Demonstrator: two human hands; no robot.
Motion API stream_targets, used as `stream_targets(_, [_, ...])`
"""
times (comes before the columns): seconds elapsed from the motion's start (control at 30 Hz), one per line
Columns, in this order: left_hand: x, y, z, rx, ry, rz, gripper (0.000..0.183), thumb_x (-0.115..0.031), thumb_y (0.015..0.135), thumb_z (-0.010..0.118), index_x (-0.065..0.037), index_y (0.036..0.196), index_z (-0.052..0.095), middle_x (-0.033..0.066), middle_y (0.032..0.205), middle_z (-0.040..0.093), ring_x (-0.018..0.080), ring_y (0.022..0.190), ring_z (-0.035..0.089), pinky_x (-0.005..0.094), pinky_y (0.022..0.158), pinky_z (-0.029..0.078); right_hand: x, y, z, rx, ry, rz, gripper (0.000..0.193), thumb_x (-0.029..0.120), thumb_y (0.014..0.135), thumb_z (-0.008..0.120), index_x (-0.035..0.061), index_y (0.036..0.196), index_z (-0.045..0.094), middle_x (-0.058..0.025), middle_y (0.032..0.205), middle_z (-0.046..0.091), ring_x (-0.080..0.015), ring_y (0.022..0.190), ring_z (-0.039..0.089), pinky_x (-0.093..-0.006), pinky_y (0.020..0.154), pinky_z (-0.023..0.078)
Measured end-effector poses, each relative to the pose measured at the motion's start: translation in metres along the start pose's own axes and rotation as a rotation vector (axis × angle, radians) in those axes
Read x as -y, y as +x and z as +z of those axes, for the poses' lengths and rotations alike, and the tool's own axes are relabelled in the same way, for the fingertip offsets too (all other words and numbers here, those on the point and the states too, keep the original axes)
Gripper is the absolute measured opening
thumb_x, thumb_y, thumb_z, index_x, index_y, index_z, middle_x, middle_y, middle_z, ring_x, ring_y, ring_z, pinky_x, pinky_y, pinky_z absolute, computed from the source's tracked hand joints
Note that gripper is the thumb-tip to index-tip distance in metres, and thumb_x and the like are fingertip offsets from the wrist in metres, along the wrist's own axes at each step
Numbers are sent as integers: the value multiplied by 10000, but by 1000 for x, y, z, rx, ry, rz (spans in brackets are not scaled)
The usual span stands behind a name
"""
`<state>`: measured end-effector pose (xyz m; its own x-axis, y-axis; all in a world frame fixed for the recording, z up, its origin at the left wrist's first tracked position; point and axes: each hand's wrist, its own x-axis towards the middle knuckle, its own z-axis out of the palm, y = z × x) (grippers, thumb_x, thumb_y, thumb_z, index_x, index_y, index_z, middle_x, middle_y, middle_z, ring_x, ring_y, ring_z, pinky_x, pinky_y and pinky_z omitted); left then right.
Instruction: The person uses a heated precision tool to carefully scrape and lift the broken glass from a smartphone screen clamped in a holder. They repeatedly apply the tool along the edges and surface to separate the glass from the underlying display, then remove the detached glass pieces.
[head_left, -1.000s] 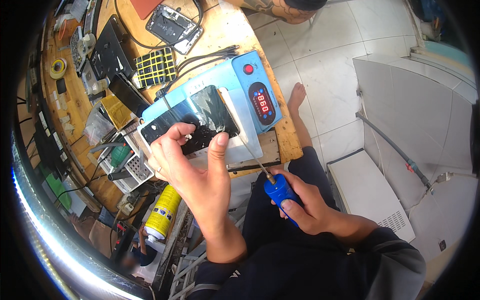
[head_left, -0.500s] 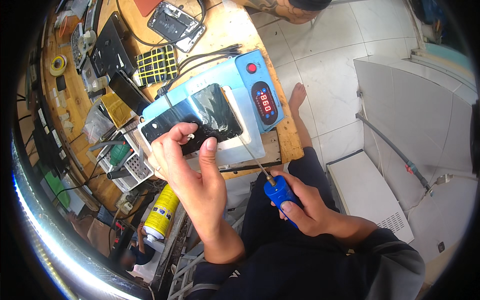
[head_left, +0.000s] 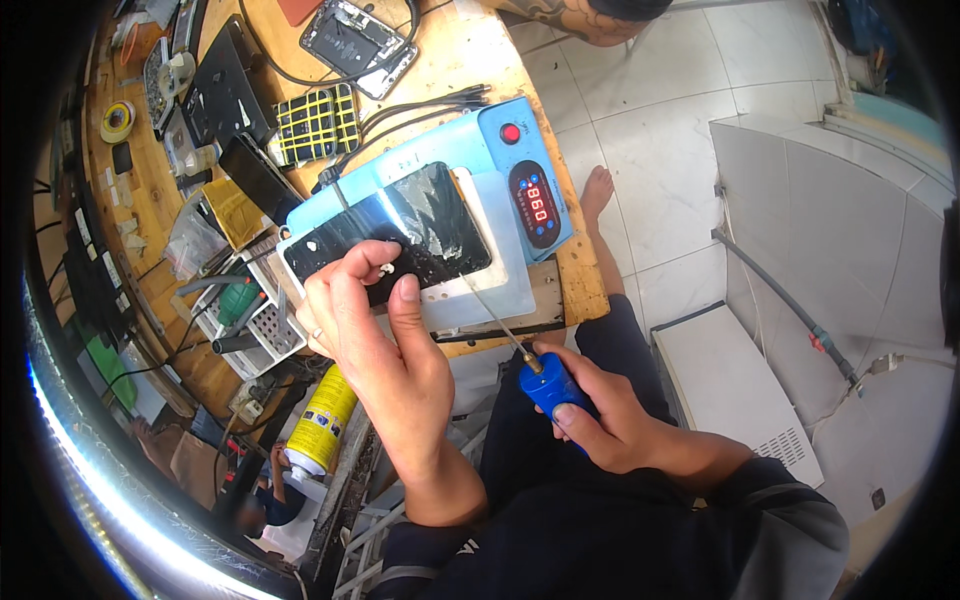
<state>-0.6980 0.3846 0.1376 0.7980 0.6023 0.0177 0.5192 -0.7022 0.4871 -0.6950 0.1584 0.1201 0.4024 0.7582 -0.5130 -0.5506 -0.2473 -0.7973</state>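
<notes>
A black phone screen (head_left: 440, 215) with glossy, wrinkled-looking patches lies on the pale top of a light-blue heating machine (head_left: 455, 135). My left hand (head_left: 385, 365) reaches over its near left part, thumb apart from the curled fingers, fingertips on or just above the glass. A small whitish crumb (head_left: 386, 269) shows by the index fingertip. My right hand (head_left: 620, 425) is wrapped round the blue handle of a power tool (head_left: 552, 385) with a thin metal rod (head_left: 495, 318). The rod's tip meets the screen's near edge, right of my left thumb.
The machine's lit red display (head_left: 537, 203) faces right. Behind it lie cables (head_left: 430, 108), a yellow-gridded block (head_left: 318, 125) and an opened phone (head_left: 358, 48). A white basket (head_left: 285, 340) and a yellow spray can (head_left: 322, 425) are at left. Another person's arm (head_left: 570, 22) is at the far edge.
The blue tool has shifted slightly left, and its rod tip has moved left along the screen's near edge. My left hand keeps nearly the same pose over the glass.
</notes>
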Motion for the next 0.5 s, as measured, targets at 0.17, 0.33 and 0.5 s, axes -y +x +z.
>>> stream_targets(0.17, [1, 0, 0, -3, -14, 9, 247, 10, 907, 678, -40, 1148, 656, 108, 1065, 588, 280, 1037, 534, 402, 958, 395, 1, -3, -1, -27, 54, 0, 616, 242, 1082, 558, -95, 1555, 352, -284, 1322, 624, -357, 1175, 675, -394, 1026, 504])
stream_targets(0.33, [1, 0, 0, 2, -12, 5, 265, 21, 897, 682, -43, 1153, 659, 111, 1070, 596, 285, 1044, 533, 403, 959, 394, 3, 0, 1, 9, 13, 19, 616, 237, 1082, 555, -92, 1557, 339, -283, 1322, 623, -357, 1176, 673, -395, 1027, 502])
stream_targets(0.5, [2, 0, 0, 2, 10, 4, 267, 18, 903, 678, -57, 1158, 664, 109, 1080, 600, 289, 1049, 526, 408, 944, 388, 6, 5, 4, 37, -2, 23, 614, 237, 1085, 549, -87, 1559, 330, -286, 1330, 619, -369, 1180, 667, -399, 1029, 498])
